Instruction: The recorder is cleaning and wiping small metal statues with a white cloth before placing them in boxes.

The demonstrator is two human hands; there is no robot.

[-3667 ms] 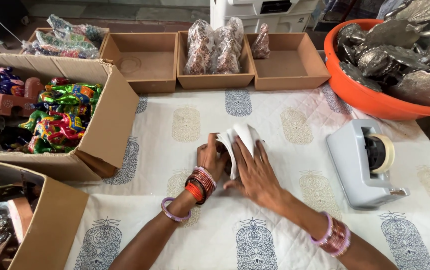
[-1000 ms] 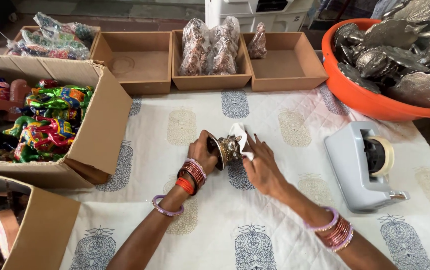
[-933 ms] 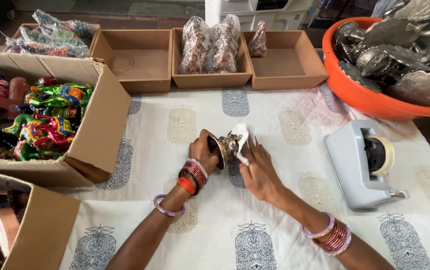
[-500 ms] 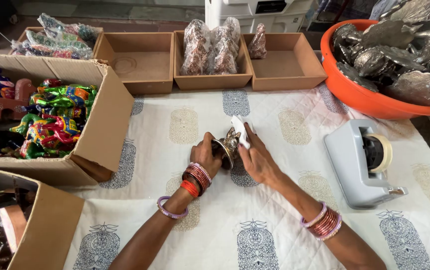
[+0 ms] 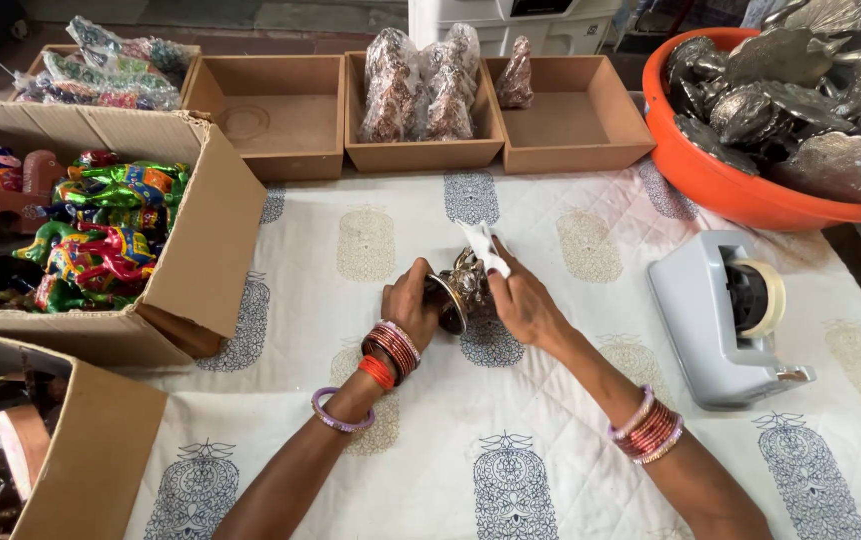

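Left hand – closed around the round base end of a small silver metal figurine, holding it just above the printed white tablecloth near the table centre. Right hand – fingers curled against the figurine's far side, pinching a piece of white wrapping that sticks up from its top. A grey tape dispenser stands well apart to the right. An orange tub of metal pieces sits at the far right corner. A cardboard box of coloured toy figures lies to the left.
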